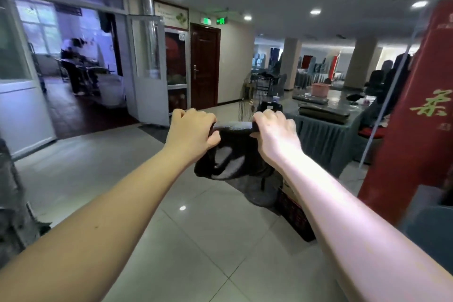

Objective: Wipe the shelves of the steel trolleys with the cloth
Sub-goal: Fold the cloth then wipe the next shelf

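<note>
A dark cloth (231, 154) hangs in the air in front of me, stretched between both hands at chest height. My left hand (192, 129) grips its upper left edge with curled fingers. My right hand (274, 133) grips the upper right edge the same way. The cloth's lower part droops below the hands, over the tiled floor. No steel trolley is plainly visible in this view.
Pale tiled floor (196, 240) spreads ahead. A table with a grey-green skirt (326, 135) stands right, with a dark crate (296, 216) at its foot. A red pillar (416, 110) rises at far right. An open white door (149, 68) leads into a room where a person stands.
</note>
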Tool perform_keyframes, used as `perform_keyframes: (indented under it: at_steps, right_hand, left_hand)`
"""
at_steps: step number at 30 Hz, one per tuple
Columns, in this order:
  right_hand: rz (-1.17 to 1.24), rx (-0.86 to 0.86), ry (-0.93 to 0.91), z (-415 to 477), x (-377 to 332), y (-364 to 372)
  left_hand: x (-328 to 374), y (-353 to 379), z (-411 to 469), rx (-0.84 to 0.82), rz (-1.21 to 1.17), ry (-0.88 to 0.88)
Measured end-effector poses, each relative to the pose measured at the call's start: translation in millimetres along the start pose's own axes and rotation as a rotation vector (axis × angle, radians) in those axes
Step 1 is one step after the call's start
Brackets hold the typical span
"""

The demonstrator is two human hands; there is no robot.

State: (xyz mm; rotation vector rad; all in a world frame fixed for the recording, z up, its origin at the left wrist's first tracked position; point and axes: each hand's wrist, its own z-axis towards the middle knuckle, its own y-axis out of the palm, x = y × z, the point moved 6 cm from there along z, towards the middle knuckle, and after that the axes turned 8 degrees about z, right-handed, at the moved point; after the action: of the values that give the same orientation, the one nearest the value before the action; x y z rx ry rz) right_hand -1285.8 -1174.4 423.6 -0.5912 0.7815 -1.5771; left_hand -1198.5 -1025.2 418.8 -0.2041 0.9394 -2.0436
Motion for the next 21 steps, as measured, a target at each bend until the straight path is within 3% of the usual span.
perform_keyframes:
  at_steps: [5,9,21]
  right_hand:
    - [0.125,0.010,-0.170,81,-8,73]
    - [0.258,0.007,-0.351,153,-38,126]
    - [0.637,-0.018,-0.793,262,-246,235]
  left_hand:
    - [-54,52,36,-0.048,0.159,-0.126]
    - [-112,76,50,-0.089,0.259,-0.325]
    - [-293,60,-3,-0.153,0.668,-0.673]
